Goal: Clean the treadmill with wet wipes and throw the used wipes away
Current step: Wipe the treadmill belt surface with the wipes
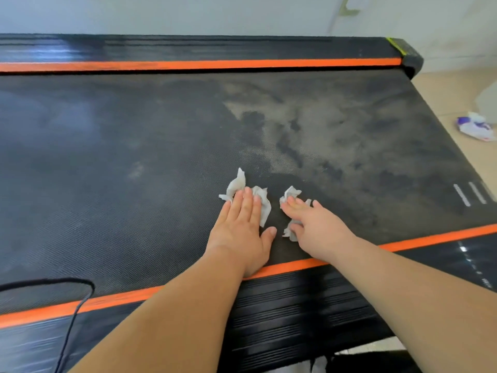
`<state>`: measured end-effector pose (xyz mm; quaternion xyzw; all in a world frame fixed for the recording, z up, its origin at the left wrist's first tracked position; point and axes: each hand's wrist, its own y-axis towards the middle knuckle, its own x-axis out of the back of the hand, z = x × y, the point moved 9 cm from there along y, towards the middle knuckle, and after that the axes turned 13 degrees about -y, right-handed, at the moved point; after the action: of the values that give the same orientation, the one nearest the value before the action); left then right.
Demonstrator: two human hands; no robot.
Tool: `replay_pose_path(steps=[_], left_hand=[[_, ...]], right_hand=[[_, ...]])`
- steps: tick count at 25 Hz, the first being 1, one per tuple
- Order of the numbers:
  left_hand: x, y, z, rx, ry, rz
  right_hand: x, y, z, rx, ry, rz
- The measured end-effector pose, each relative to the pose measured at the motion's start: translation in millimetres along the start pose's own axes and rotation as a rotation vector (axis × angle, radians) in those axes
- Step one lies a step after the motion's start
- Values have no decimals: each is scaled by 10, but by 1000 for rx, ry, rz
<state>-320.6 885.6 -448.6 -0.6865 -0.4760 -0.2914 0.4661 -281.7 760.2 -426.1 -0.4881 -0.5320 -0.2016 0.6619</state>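
Treadmill deck fills most of the view, with a black textured belt bordered by a far orange stripe and a near orange stripe. A ribbed black side rail runs along the near edge.

Left hand: palm down on the belt, just inside the near stripe. Its fingers are straight and held together, pressing flat on the left wipe. This wipe is white and crumpled; it shows beyond the fingertips and along the thumb side of the hand.

Right hand: palm down just beside the left hand, not touching it. The fingers are extended and slightly spread, resting on the right wipe. This wipe is also white and crumpled; part shows ahead of the fingertips and part beside the thumb. Neither hand curls around its wipe.

Belt condition: a pale, dusty patch with dark blotches covers the area beyond and to the right of the hands. The belt to the left appears darker and more uniform.

Surroundings: a white and purple wipe pack lies on the tiled floor past the right end of the deck, well apart from the hands. A black cable loops over the near left edge of the belt. A pale wall stands behind the treadmill.
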Motion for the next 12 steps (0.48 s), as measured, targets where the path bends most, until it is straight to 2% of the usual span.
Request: replay_pose_path(steps=[2,4,8,12], left_hand=[[-2,26,-22,9,9,6],[-7,29,-16,17,19,1],[3,70,-73,44,29,-3],[84,299,-149,62,16,-6]], right_hand=[[70,-14,10,1,-104,-17],[116,36,27,71,-169,-132],[-80,213,-91,124,-106,-160],[118,535,-265,66,-138,-282]])
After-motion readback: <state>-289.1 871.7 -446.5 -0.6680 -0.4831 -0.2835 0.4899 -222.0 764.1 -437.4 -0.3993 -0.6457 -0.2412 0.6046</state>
